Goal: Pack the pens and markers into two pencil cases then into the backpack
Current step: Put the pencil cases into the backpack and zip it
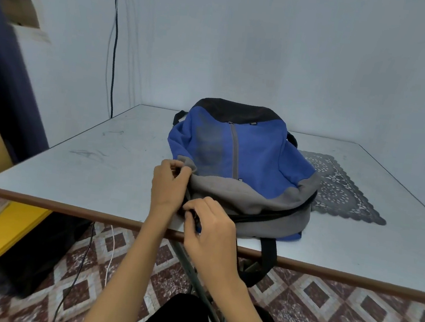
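Pinching with the left hand (169,182): thumb and curled fingers closed on the grey corner of the backpack (249,151), at the bag's 9 o'clock side. Gripping as well with the right hand (210,230), just toward 5 o'clock from the left one: thumb and bent fingertips pressed together on a small dark piece at the near-left end of the zip (279,211). Too small to tell whether that piece is the pull itself. Working close together, wrist of one by the fingertips of the other; cannot tell whether touching.

Running from that pinch toward 3 o'clock, a dark zip band between two grey folds, curving up round the bag's right corner. Lying flat on the table (99,169), near its front edge, with the blue front panel facing up, grey end toward the person and black end at 12 o'clock. Hanging over the table edge at 6 o'clock of the bag, a black strap (268,257). Tucked partly under the bag's 3 o'clock side, a dark lace mat (342,194). Below the edge, a patterned tile floor (346,321). On the wall at 11 o'clock, a black cable (115,43) running down.
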Demonstrator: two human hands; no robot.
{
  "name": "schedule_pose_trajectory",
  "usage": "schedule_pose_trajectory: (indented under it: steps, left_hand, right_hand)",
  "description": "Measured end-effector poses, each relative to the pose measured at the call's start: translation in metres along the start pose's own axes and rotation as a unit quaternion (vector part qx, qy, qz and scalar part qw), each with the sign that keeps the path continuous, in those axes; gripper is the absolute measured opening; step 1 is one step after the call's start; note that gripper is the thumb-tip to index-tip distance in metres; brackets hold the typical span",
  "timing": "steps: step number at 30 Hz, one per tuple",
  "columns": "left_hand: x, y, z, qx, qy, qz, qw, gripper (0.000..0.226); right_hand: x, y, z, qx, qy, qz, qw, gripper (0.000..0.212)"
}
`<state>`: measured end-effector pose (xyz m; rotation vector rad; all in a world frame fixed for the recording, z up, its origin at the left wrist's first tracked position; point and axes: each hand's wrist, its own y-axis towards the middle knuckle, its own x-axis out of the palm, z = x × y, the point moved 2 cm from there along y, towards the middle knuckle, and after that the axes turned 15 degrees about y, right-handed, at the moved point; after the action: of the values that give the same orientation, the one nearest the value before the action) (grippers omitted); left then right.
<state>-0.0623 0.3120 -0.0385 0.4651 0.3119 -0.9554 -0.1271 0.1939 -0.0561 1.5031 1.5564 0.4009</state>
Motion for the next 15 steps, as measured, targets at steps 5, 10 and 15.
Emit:
schedule_pose_trajectory:
  steps: [5,10,15]
  left_hand:
    - [0.009,-0.011,0.006,-0.039,-0.144,0.007,0.989,0.037]
    - [0.009,-0.013,0.005,-0.036,-0.13,0.007,0.991,0.063]
    - [0.008,-0.012,0.003,-0.019,-0.071,0.002,0.997,0.073]
  right_hand:
    - [0.0,0.001,-0.001,0.015,0.021,-0.002,1.0,0.007]
    - [-0.001,-0.001,-0.001,0.016,0.023,0.001,1.0,0.008]
    - [-0.008,-0.002,-0.004,0.035,0.069,0.014,0.997,0.012]
